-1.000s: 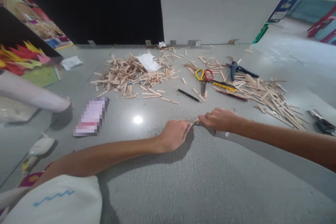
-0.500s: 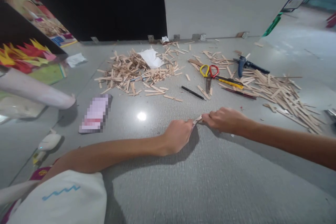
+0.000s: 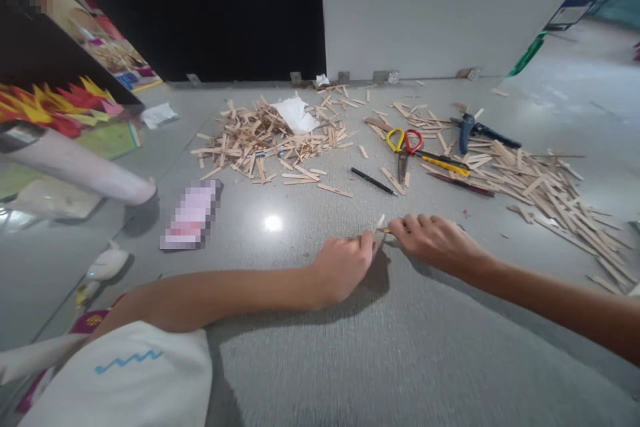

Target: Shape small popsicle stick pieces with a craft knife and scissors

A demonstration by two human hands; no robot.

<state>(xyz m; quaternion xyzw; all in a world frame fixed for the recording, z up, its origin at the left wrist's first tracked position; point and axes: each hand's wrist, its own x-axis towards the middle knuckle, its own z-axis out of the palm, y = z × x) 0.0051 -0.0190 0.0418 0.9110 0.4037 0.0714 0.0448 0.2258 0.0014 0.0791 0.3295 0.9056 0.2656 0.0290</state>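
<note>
Wooden strip (image 3: pixel 380 221) in the head view: its pale end stuck up from the left hand (image 3: pixel 345 268), whose fingers were pinched narrow on it, above the gray surface (image 3: pixel 310 360). Just beside it, the right hand (image 3: pixel 437 240) had its fingers closed around a thin piece (image 3: pixel 385 231), mostly hidden; whether that joined the strip was too small to tell. Beyond the hands lay a black pen (image 3: pixel 374 181), scissors (image 3: pixel 403 163) with one yellow and one red handle loop, and a yellow-and-black cutter (image 3: pixel 446 164). White paper (image 3: pixel 296 115) rested on the left stick pile (image 3: pixel 250 137); dark blue pliers (image 3: pixel 466 132) lay by the right stick pile (image 3: pixel 543 180).
</note>
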